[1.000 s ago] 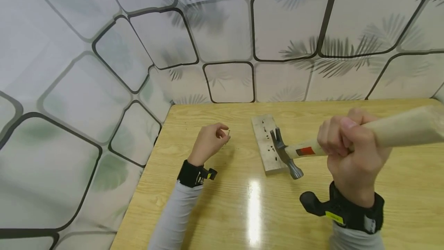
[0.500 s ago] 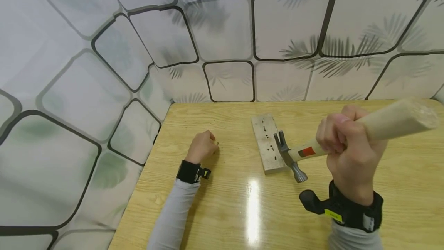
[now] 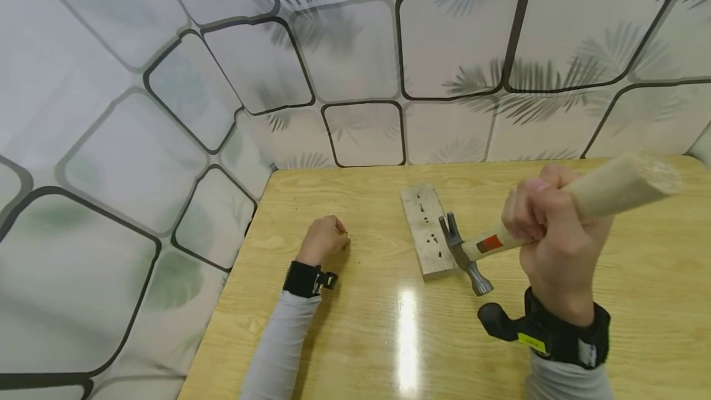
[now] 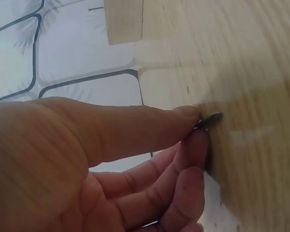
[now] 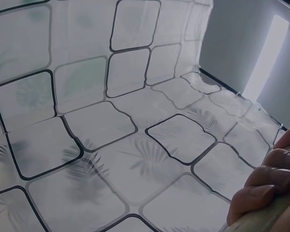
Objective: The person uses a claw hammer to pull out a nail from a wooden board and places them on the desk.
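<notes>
My left hand [image 3: 322,241] is low over the tabletop, left of the wooden block. Thumb and forefinger pinch a small nail [image 4: 210,120], whose dark pointed end sticks out past the fingertips close to the wood. My right hand [image 3: 555,233] grips a claw hammer [image 3: 460,253] by its pale wooden handle, which has a red and dark mark near the head. The steel head overlaps the right edge of the block [image 3: 416,224] in the head view. Several dark spots run along the block's top. In the right wrist view, curled fingers [image 5: 261,191] wrap the handle at the lower right.
The wood-grain table [image 3: 355,326] reaches back to a patterned curtain [image 3: 361,131] that also hangs along the left side. Tiny dark specks lie on the tabletop near the left hand. A lit tube lamp [image 5: 268,58] shows in the right wrist view.
My left hand has moved left and down toward the tabletop, still pinching the nail. The hammer has shifted slightly, its handle end coming down and left.
</notes>
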{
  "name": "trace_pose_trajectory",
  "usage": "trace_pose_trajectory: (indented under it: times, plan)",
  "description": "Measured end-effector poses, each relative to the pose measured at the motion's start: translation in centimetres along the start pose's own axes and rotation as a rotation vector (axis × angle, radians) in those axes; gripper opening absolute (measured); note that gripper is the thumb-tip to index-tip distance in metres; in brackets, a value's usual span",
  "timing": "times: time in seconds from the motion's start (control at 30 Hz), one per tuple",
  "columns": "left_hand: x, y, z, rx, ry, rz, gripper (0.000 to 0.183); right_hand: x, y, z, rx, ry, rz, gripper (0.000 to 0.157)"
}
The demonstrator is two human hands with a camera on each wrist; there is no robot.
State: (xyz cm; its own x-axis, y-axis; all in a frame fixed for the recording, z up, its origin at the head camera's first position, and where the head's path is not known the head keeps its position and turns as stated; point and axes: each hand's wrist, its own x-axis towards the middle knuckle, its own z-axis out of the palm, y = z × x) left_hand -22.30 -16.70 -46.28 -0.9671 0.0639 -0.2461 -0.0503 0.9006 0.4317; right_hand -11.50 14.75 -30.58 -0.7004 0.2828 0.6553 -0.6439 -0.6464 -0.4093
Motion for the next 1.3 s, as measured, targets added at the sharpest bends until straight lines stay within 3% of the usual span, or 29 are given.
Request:
trace_pose_trajectory:
  times: [0.17,0.27,0.43,0.6,0.8,0.97,1.13,1.3]
  plan:
    - [-0.1,0.2,0.0,0.028,-0.015,-0.012,0.021,0.0,0.1,-0.1,-0.002,-0.032,0.015,0.034]
    - [0.1,0.5,-0.1,0.042,0.017,0.012,0.023,0.1,0.1,-0.2,-0.016,-0.038,0.015,0.034]
    - [0.7,2.0,-0.1,-0.050,0.096,0.144,0.027,0.4,0.2,-0.2,-0.039,-0.029,0.012,0.036]
    - [1.5,4.2,0.6,-0.153,0.052,0.298,0.037,0.6,0.3,-0.1,-0.044,-0.015,0.009,0.036]
    - [2.5,6.5,1.6,-0.126,0.004,0.383,0.045,0.4,0.7,0.1,-0.039,-0.027,0.016,0.035]
    - [3.7,7.7,2.3,-0.162,-0.030,0.407,0.047,0.1,1.2,0.1,-0.061,-0.046,0.018,0.035]
    - [5.2,8.1,2.9,-0.258,-0.132,0.344,0.051,-0.1,1.6,0.0,-0.073,-0.051,0.039,0.034]
    - [7.2,8.9,3.9,-0.259,-0.164,0.325,0.049,0.3,1.8,-0.3,-0.099,-0.026,0.034,0.033]
